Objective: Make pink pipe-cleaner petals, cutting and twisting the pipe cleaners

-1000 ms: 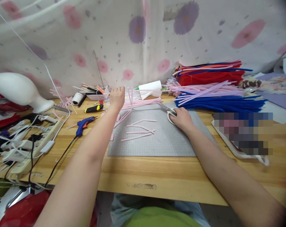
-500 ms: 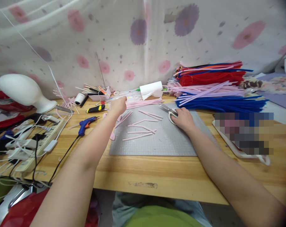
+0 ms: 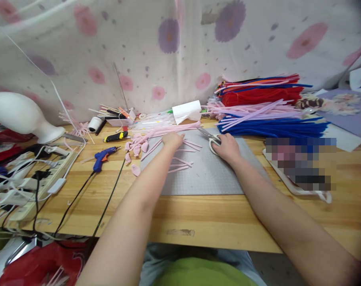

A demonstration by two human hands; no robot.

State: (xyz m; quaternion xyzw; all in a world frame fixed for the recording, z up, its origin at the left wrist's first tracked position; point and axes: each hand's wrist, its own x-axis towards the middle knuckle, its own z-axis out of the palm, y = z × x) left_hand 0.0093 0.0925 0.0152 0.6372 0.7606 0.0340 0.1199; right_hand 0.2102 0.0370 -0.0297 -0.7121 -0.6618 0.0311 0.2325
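Observation:
My left hand (image 3: 172,139) lies palm down on the grey cutting mat (image 3: 210,178), its fingers stretched over several cut pink pipe-cleaner pieces (image 3: 180,162). My right hand (image 3: 226,147) rests on the mat with its fingers closed round the white handles of the scissors (image 3: 210,138), whose blades point toward the back left. A row of long pink pipe cleaners (image 3: 168,128) lies just beyond the mat's far edge. Small pink petal shapes (image 3: 135,147) are scattered left of the mat.
Stacks of red, pink and blue pipe cleaners (image 3: 266,115) fill the back right. A blue glue gun (image 3: 102,155) with its black cord, a yellow-black knife (image 3: 116,136), a power strip (image 3: 34,178) and a white foam head (image 3: 22,115) sit on the left. A white tray (image 3: 299,186) is on the right.
My left hand has come back from the long pink pipe cleaners at the rear and now lies flat over the cut pieces on the mat. My right hand stays on the scissors.

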